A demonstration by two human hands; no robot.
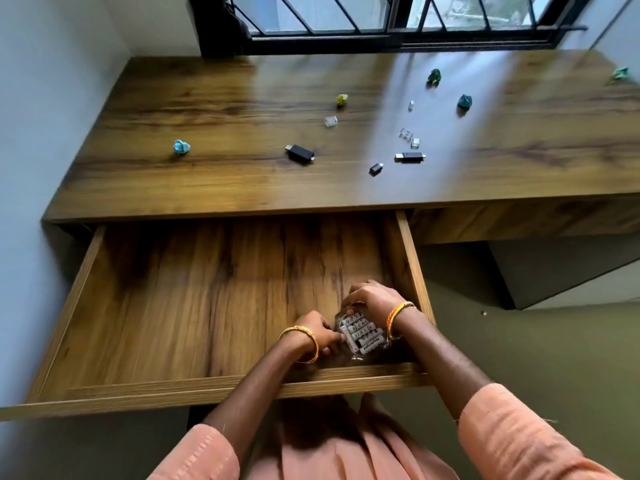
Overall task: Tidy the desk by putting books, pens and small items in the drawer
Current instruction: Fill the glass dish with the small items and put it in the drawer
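Observation:
The wooden drawer (145, 306) is pulled wide open below the desk top (214, 109). At its front right corner lies a clear plastic pack of white batteries (362, 336). My left hand (320, 332) pinches the pack's left edge with curled fingers. My right hand (369, 297) curls over the pack's far end and grips it. On the desk lie a black USB stick (300, 154), a second USB stick (409, 156), a small black adapter (376, 168) and several clear plastic caps (406, 134).
Crumpled paper balls dot the desk: blue (181, 147), yellow (341, 99), dark green (433, 77) and teal (464, 102). A barred window (381, 15) runs along the back. A wall closes the left side; a grey cabinet (571, 271) stands under the desk at right.

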